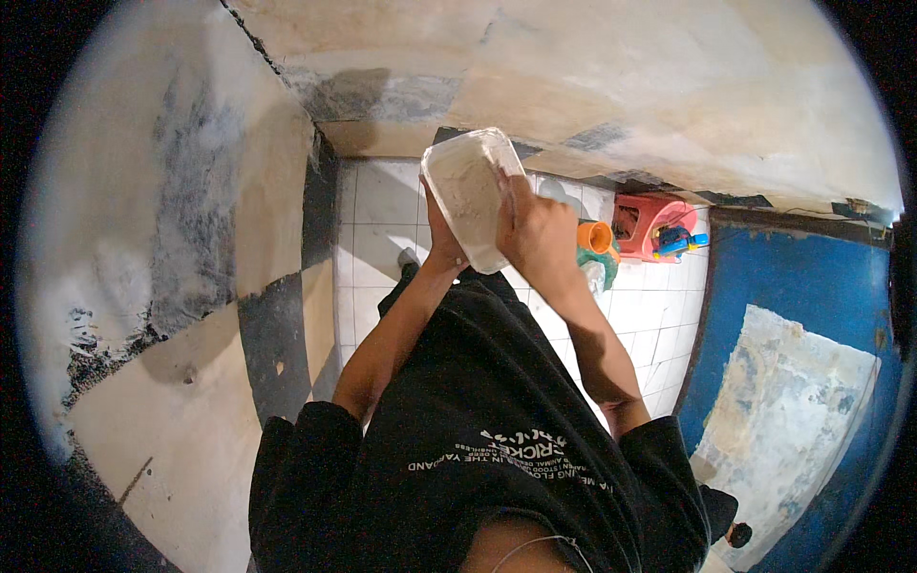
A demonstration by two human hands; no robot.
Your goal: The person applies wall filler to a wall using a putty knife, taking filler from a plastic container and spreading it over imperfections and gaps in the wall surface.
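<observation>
A white rectangular plastic tub is held up in front of me, tilted, with its opening facing me. Pale, whitish paste or powder coats its inside. My left hand grips the tub along its left side and underneath, with most of the fingers hidden behind it. At the right rim is my right hand, its fingers bent and reaching over into the tub. White residue shows near those fingertips. Whether they pinch a small tool or only the paste is hidden.
Patchy walls stand close on the left and ahead. On the white tiled floor at the right are a pink plastic stool, an orange cup and a blue-and-yellow item. A blue panel with a whitish patch is farther right.
</observation>
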